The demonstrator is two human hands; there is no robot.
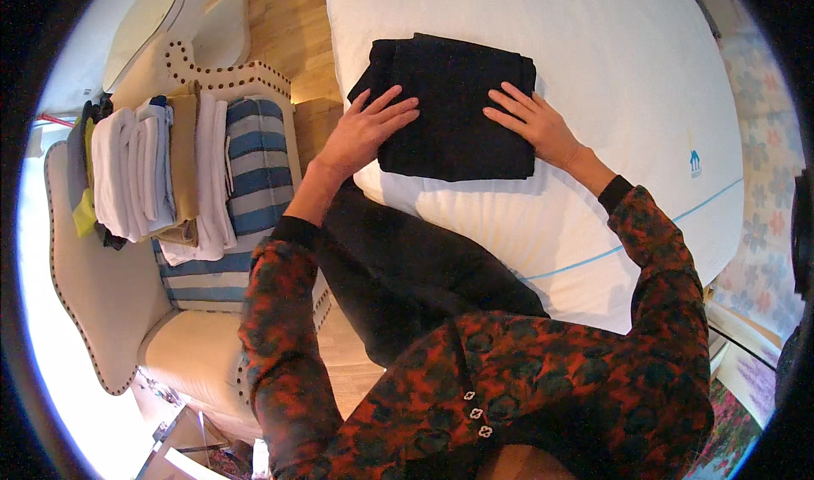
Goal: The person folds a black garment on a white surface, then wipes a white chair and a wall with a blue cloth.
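A black garment (458, 115), folded into a rough rectangle, lies on the white-covered bed (610, 64) in front of me. What kind of garment it is, I cannot tell. My left hand (365, 128) rests on its left side, fingers stretched out across the cloth. On its right side lies my right hand (534, 122), fingers spread and pointing inward. Both palms press lightly on the fabric, and neither hand grips it. A corner of the cloth sticks out at the left, beyond my left fingers.
To the left stands a cream armchair (93, 302) with studded trim and a blue-striped seat cushion (257, 149). A row of folded clothes (136, 175), white, tan and dark, sits on it. Wooden floor (292, 35) shows between chair and bed. A floral curtain (755, 166) hangs at the right.
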